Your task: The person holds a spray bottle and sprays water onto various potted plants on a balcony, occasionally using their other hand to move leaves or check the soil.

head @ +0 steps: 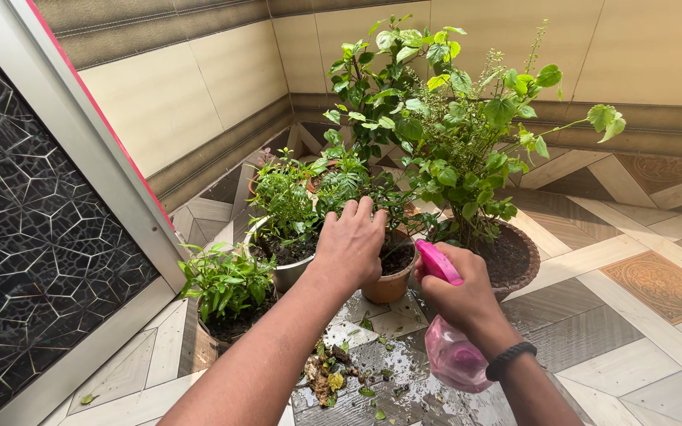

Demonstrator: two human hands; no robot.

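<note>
Tiled floor (641,237): potted plants (388,276), pink spray bottle (451,347).

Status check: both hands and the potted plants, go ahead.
Left hand in the foliage of the small terracotta pot. Right hand gripping pink plastic spray bottle, nozzle toward plants. Leaf litter on wet floor tiles.

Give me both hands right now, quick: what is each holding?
Left hand: fingers spread, reaching into the plant in the small terracotta pot; whether it grips anything cannot be told.
Right hand: closed on the pink spray bottle.
</note>
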